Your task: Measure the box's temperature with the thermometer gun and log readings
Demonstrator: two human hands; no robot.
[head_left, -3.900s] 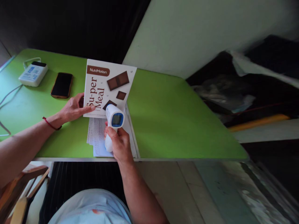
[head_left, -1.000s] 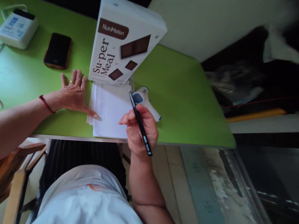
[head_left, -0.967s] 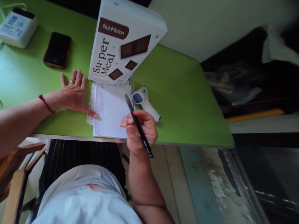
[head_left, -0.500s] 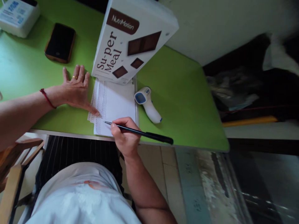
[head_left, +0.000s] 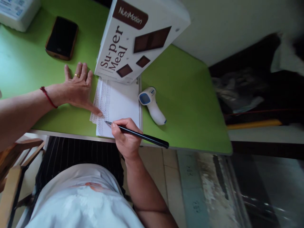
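Shirtfront [head_left: 87,199] in white fills the foreground at a green table [head_left: 190,104]. A right hand [head_left: 127,137] closes its bent fingers around a black pen [head_left: 152,139], tip pointing left at the written columns on stacked papers [head_left: 123,98]; whether it touches is unclear. The left hand [head_left: 79,90], spread wide and gripping nothing, lies flat, thumb on the sheets. An infrared thermometer [head_left: 155,110] lies along their right edge. Beyond, a "Su-per Meal" box [head_left: 128,47] stands at the sheets' far end, a dark phone [head_left: 62,38] to its left.
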